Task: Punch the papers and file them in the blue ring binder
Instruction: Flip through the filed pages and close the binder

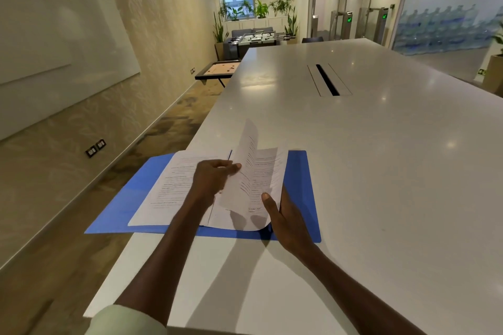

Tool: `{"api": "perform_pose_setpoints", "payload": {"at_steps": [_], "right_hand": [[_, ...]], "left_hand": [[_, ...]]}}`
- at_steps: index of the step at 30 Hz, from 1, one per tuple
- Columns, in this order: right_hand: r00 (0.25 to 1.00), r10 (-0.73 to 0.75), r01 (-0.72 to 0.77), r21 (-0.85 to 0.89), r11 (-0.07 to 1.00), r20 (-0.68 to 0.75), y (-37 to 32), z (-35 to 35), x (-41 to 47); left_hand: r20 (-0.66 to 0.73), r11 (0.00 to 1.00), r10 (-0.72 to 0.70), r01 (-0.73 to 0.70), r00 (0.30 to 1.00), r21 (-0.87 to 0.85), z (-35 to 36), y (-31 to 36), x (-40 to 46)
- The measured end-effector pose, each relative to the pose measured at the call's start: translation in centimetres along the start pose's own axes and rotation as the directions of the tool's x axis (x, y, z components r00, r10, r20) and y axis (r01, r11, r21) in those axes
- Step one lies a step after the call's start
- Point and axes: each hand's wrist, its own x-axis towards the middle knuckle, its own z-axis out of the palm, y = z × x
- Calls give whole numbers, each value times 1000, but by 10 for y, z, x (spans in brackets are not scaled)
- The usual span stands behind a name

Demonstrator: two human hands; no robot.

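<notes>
The right hand [285,215] had its thumb curled over the lower edge of a raised printed sheet [251,171] with its fingers behind, while the left hand [211,178] pinched that sheet's inner edge at mid-frame, fingers bent round it. Under both lay a stack of printed papers [170,187] on the open blue ring binder [300,185], low and left of centre. The binder rested on the white table [381,158], its left corner overhanging the edge.
</notes>
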Motion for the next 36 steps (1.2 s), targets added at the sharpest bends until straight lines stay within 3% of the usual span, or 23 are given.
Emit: {"api": "perform_pose_setpoints", "payload": {"at_steps": [9,12,19,27,29,36], "right_hand": [[999,-37,37,30,999,15,-8,-2,-4],[999,-48,47,31,998,12,-5,-2,-4],[998,-62,62,18,998,13,-1,-1,-2],[997,-75,74,15,997,11,3,0,-1],[997,-80,79,16,997,13,2,0,-2],[995,-99,99,15,995,23,2,1,-3]], "left_hand": [[-146,996,70,-78,987,-49,-99,14,26],[-197,998,67,-61,978,34,-129,7,33],[-298,956,-64,144,952,255,-173,-33,57],[-389,765,33,227,921,603,-170,-69,78],[-327,799,16,184,945,572,-162,-86,105],[-196,864,151,-33,969,502,-71,-17,35]]}}
